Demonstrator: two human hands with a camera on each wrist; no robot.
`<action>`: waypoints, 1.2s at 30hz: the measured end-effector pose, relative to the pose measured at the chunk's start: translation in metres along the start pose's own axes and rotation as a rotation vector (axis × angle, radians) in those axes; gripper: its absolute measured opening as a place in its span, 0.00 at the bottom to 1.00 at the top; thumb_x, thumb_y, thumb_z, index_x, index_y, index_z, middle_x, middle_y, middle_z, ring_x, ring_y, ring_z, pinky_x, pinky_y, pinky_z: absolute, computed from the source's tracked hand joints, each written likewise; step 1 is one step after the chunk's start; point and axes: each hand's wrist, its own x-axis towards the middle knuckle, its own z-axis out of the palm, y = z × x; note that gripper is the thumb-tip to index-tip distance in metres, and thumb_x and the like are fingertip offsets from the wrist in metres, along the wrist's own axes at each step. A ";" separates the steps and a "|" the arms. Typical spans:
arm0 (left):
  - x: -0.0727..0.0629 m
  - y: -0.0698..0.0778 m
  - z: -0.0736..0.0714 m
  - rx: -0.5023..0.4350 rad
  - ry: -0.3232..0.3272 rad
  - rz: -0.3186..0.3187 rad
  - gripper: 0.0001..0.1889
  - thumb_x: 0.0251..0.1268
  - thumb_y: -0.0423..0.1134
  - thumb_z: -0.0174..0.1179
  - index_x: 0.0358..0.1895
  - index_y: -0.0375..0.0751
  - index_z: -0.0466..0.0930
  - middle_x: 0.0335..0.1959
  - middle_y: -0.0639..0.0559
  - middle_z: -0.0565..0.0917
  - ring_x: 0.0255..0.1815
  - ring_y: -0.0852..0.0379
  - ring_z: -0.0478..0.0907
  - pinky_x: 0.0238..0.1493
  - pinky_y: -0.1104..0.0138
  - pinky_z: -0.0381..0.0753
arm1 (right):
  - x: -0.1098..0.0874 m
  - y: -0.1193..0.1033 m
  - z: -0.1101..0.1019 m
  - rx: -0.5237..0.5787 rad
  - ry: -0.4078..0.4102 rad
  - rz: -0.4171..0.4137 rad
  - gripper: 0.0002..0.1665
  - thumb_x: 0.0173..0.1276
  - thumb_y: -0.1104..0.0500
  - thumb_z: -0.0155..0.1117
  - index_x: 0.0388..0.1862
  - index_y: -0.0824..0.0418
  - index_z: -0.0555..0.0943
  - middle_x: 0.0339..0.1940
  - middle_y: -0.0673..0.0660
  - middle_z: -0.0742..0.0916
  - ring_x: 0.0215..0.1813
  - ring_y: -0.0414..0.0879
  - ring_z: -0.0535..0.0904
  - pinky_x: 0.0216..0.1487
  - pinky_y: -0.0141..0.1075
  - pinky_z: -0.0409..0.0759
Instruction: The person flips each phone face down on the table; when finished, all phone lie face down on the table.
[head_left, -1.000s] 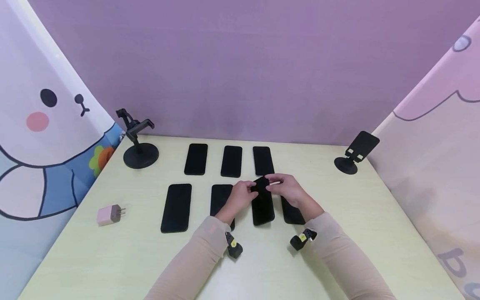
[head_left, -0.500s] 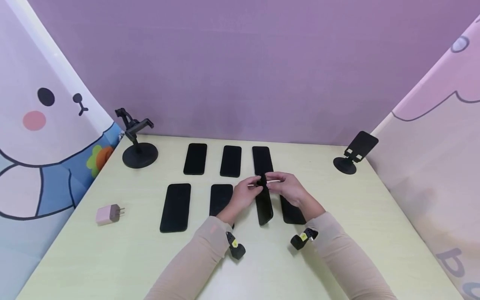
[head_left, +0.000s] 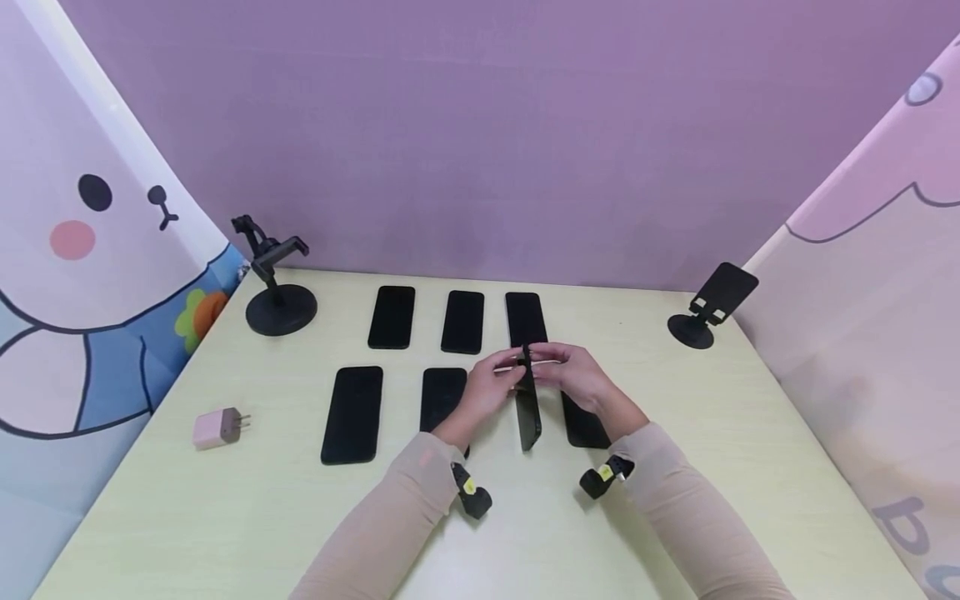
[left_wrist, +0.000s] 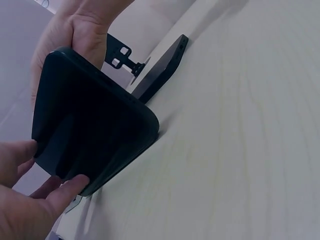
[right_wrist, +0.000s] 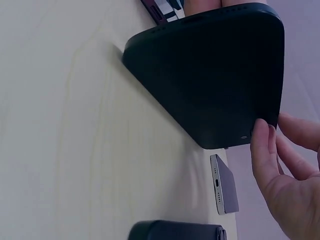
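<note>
Both hands hold one black smartphone (head_left: 529, 417), which stands on its long edge in the middle of the table, seen almost edge-on from the head. My left hand (head_left: 486, 390) pinches its far end from the left, thumb on the face towards it. From the right, my right hand (head_left: 577, 377) pinches the same end. In the left wrist view the phone's dark glossy face (left_wrist: 95, 125) shows, with left fingertips (left_wrist: 75, 185) at its far corner. The right wrist view shows the other dark face (right_wrist: 210, 80), right fingertips (right_wrist: 261, 131) pressed on it.
Several black phones lie flat in two rows, one (head_left: 442, 400) partly under the left wrist, another (head_left: 585, 421) under the right. A round-based phone stand (head_left: 281, 310) is back left, a smaller stand (head_left: 723, 290) back right. A pink plug charger (head_left: 217, 429) lies at left.
The held phone has turned from nearly flat, screen up, to standing on its edge. Both hands stay around the same spot, still gripping its far end.
</note>
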 end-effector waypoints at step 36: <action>0.007 0.004 -0.023 0.450 -0.008 -0.025 0.20 0.59 0.28 0.66 0.56 0.32 0.79 0.30 0.43 0.84 0.20 0.56 0.80 0.24 0.67 0.80 | 0.010 0.023 0.007 -0.466 0.099 0.062 0.24 0.60 0.73 0.68 0.56 0.71 0.78 0.49 0.66 0.80 0.52 0.57 0.76 0.48 0.40 0.79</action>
